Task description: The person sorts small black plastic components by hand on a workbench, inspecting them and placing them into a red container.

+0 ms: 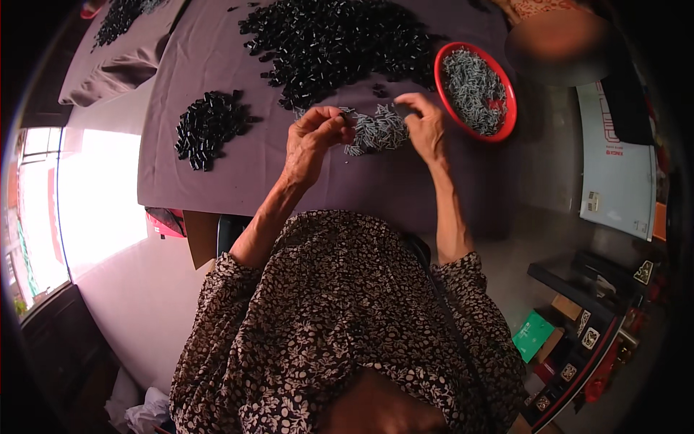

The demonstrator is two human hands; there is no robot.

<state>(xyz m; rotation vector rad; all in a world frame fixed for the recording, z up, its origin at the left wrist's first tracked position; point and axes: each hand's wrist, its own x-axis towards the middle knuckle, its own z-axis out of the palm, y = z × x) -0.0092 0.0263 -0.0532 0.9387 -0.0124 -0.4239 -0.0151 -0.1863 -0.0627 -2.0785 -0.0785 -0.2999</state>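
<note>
My left hand (pixel 309 141) is closed, thumb and fingertips pinched around a small black piece (pixel 345 116) that is partly hidden by the fingers. To its right, my right hand (pixel 426 130) hovers at the edge of a small heap of thin grey metal pins (pixel 376 132). Its fingers are curved, with a dark gap between index finger and thumb; I make out nothing held there. The heap lies on the purple-brown tablecloth (pixel 253 173) between both hands. A smaller pile of black pieces (pixel 206 129) is left of my left hand.
A large pile of black pieces (pixel 340 43) spreads across the far side. A red basin (pixel 438 69) of grey pins stands at the right. Across the table sits another person (pixel 560 43). A second covered surface (pixel 123 65) bears more black pieces at far left.
</note>
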